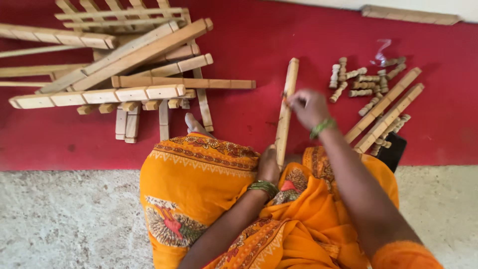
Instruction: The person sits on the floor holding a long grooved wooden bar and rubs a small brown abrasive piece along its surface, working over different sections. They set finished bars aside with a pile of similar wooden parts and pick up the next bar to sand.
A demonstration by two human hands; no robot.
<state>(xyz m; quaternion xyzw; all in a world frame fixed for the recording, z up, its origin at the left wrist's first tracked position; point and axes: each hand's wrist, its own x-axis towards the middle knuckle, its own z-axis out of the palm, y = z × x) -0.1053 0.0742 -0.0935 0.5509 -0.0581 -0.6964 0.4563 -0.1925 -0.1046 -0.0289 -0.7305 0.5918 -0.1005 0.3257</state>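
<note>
A person in orange patterned cloth (199, 184) sits on the floor, seen from above, working a long wooden slat (287, 107) that runs from the lap out over the red mat (249, 45). The left hand (269, 167) grips the slat's near end, fingers wrapped shut around it just above the lap, a green bangle (264, 187) at the wrist. The right hand (308, 107) is at the slat's middle on its right edge — the fingers are bunched together and press against the wood, though whether they pinch some small piece there cannot be told. A green band (322, 127) sits on that wrist too.

Just right of the right hand lies a loose heap of short turned wooden pegs (361, 82), pale and ribbed, with a scrap of clear plastic (381, 50) among them. Two more long slats (388, 112) lie slantwise side by side below the pegs, their lower ends near a dark flat object (393, 152) at the mat's edge.

Well to the left, a big pile of notched wooden slats and lattice frames (124, 65) is stacked crosswise on the mat. A bare foot (194, 124) shows between that pile and the held slat — near the orange cloth. Another slat (408, 15) lies along the far wall, and the near floor is rough grey concrete (64, 219)
</note>
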